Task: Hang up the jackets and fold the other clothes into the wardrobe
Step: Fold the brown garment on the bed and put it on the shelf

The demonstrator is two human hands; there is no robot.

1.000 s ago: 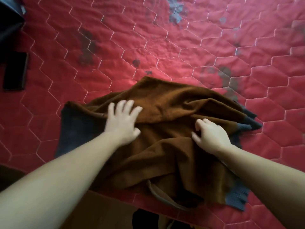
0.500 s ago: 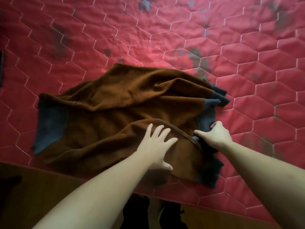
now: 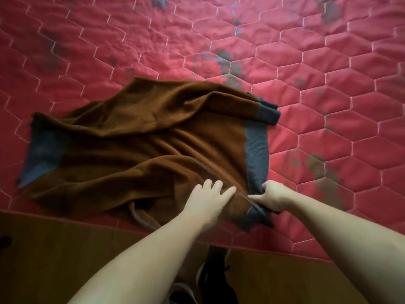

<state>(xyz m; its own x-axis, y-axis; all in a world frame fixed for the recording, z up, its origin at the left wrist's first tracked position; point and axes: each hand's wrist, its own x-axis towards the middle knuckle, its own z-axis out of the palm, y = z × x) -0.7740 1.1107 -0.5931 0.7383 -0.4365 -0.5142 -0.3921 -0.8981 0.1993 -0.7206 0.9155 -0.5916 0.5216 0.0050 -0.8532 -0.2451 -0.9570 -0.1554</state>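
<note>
A brown sweater [image 3: 140,137] with grey ribbed trim lies rumpled on a red quilted bed [image 3: 306,62], near its front edge. Its grey hem band [image 3: 256,150] runs down the right side, and a grey cuff lies at the far left. My left hand [image 3: 207,197] rests flat on the brown cloth near the lower right corner, fingers spread. My right hand [image 3: 270,198] pinches the lower end of the grey hem band. A loop of the collar hangs over the bed's front edge.
The bed's wooden front board [image 3: 65,249] runs along the bottom of the view. Dark clothing and shoes [image 3: 214,279] show on the floor between my arms. The quilt has dark stains at the back and right.
Both hands have slid toward the near right corner of the sweater. My right hand took hold of the grey hem and pulled it straight. The view shifted right.
</note>
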